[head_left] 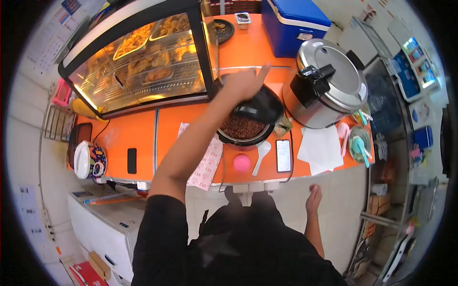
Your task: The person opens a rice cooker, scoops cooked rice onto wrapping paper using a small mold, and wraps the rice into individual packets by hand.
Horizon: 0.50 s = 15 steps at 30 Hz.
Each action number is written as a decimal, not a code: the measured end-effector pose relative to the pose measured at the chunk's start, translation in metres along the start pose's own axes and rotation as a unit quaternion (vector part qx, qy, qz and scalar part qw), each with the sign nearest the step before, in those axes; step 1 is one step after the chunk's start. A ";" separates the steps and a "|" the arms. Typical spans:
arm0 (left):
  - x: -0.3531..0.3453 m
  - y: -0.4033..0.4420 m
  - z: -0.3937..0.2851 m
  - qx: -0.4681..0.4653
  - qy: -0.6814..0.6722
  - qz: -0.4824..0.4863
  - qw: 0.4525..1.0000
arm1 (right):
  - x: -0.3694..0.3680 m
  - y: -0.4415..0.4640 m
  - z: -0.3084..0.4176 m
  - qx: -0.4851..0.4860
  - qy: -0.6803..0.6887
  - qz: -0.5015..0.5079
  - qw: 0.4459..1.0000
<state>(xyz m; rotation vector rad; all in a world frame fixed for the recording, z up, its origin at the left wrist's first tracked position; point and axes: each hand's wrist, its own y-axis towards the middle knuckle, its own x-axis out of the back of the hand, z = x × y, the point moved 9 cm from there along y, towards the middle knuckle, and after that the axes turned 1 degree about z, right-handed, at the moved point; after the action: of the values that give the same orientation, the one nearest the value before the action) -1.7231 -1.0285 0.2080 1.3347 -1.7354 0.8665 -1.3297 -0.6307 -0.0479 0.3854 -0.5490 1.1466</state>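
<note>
My left hand [245,85] reaches across the table and is closed on a black lid [262,106], one digit sticking out. That lid is tilted over the back of a round pot. Dark reddish-brown cooked rice [241,127] shows inside the pot [243,141]. My right hand [313,198] hangs low in front of the table edge, its fingers curled loosely with nothing seen in them. Nearest the pot's front are a pink round object [241,163] and a white rice paddle [261,156].
A lit glass food warmer [138,66] stands at the left, a steel lidded cooker [329,86] at the right. Around the table are a blue cooler box [296,26], a lit phone [283,155], a dark phone [131,160], white paper sheets [319,148], printed wrapping paper [206,169] and a bowl [359,143].
</note>
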 end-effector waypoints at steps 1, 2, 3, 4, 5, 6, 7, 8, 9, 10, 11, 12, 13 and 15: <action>0.009 0.022 -0.013 -0.037 0.009 0.015 0.999 | 0.000 -0.038 -0.019 -0.042 -0.042 0.021 0.998; 0.017 0.041 -0.026 -0.073 0.018 0.029 0.997 | -0.004 -0.078 -0.049 -0.082 -0.083 0.041 0.992; 0.023 0.056 -0.034 -0.067 -0.016 0.084 0.994 | -0.018 -0.120 -0.110 -0.080 -0.154 0.096 0.980; 0.030 0.068 -0.043 -0.060 -0.048 0.140 0.987 | -0.025 -0.169 -0.146 -0.173 -0.139 0.152 0.963; 0.034 0.076 -0.051 -0.052 -0.079 0.196 0.976 | -0.040 -0.222 -0.191 -0.265 -0.194 0.279 0.903; 0.039 0.083 -0.057 -0.039 -0.102 0.224 0.969 | -0.041 -0.263 -0.187 -0.403 -0.170 0.309 0.845; 0.039 0.089 -0.064 -0.025 -0.123 0.252 0.959 | -0.038 -0.306 -0.170 -0.529 -0.163 0.332 0.764; 0.042 0.099 -0.067 -0.010 -0.119 0.225 0.967 | -0.039 -0.325 -0.153 -0.571 -0.136 0.340 0.735; 0.051 0.119 -0.071 -0.045 -0.073 0.120 0.989 | -0.043 -0.334 -0.138 -0.580 -0.094 0.346 0.731; 0.051 0.139 -0.071 -0.078 -0.028 0.016 0.996 | -0.047 -0.338 -0.123 -0.579 -0.051 0.351 0.734; 0.059 0.144 -0.078 -0.108 0.016 -0.086 0.990 | -0.050 -0.336 -0.108 -0.572 -0.015 0.356 0.738; 0.066 0.156 -0.072 -0.066 -0.020 -0.139 0.988 | -0.051 -0.328 -0.095 -0.563 0.012 0.361 0.744; 0.085 0.146 -0.073 -0.024 -0.053 -0.189 0.980 | -0.051 -0.317 -0.082 -0.553 0.032 0.365 0.748; 0.117 0.099 -0.090 -0.034 -0.050 -0.316 0.947 | -0.048 -0.279 -0.063 -0.531 0.029 0.371 0.762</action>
<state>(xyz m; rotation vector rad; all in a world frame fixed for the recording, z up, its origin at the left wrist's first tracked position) -1.8232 -0.9822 0.3474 1.7646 -1.2572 0.3737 -1.0716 -0.7349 -0.1299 -0.9454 -1.2541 1.3694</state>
